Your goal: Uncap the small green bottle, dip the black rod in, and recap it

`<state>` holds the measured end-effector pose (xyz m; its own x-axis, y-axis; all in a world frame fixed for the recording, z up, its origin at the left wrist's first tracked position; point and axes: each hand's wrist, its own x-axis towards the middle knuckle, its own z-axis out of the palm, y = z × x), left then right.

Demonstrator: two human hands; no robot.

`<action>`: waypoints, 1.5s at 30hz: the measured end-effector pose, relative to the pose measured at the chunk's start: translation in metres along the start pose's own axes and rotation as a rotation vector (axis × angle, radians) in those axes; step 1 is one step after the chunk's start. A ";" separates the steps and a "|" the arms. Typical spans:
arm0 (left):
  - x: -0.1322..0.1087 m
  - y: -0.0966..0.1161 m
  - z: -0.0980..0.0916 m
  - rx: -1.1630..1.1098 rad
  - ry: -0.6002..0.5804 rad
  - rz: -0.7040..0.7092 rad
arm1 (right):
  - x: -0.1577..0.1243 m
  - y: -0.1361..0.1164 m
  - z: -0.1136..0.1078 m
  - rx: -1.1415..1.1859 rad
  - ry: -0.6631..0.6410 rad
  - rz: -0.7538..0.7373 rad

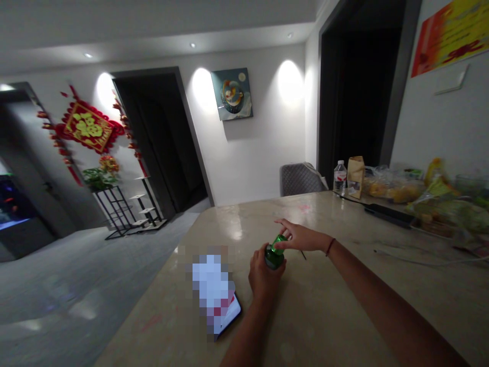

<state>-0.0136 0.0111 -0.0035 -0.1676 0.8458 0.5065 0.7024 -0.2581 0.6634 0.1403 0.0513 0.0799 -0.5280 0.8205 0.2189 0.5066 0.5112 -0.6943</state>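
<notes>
Red diamond hanging: the red-and-gold fabric wall hanging [89, 126] bears one large gold character, apparently 福; smaller marks beneath it are too small to read.
Corner poster: the red-and-yellow sheet [453, 38] at upper right carries writing, blurred past reading.
Water bottle label: the clear plastic water bottle [340, 178] wears a red-and-white band (brand too small to tell), just beside a brown paper bag [356, 177].
Phone screen: the lit, dark-rimmed phone [225, 306] lies left of the hands, its display mostly pixelated.
Table edges: the glossy beige stone-look tabletop [332, 311] has its left edge running diagonally past the phone; its far edge lies well beyond the hands.
Room at the right: bare surface separates the right forearm from a thin white cable [424, 262].
Green bottle: the small, rounded dark-green bottle [274, 260] is at the table's middle, right of the phone.
Left hand: the left hand [260, 275] wraps the bottle's body, fingers curled around its side.
Right hand: the right hand [300, 238] pinches the shiny green cap [279, 243], index finger extended, forearm slanting in from lower right.
</notes>
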 end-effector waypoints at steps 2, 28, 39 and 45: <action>0.000 0.000 0.000 0.009 -0.003 0.001 | -0.001 0.002 0.000 -0.037 -0.004 0.031; -0.001 0.002 0.002 -0.042 -0.029 0.037 | -0.006 -0.017 0.007 -0.226 0.060 0.015; -0.001 0.001 0.001 -0.070 -0.017 0.027 | -0.006 -0.015 0.002 -0.240 0.009 -0.004; -0.001 0.000 0.000 -0.052 -0.012 0.037 | -0.008 -0.013 0.002 -0.186 -0.012 0.066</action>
<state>-0.0131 0.0105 -0.0043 -0.1334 0.8409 0.5245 0.6713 -0.3126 0.6720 0.1361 0.0378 0.0861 -0.4967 0.8514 0.1683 0.6570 0.4956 -0.5680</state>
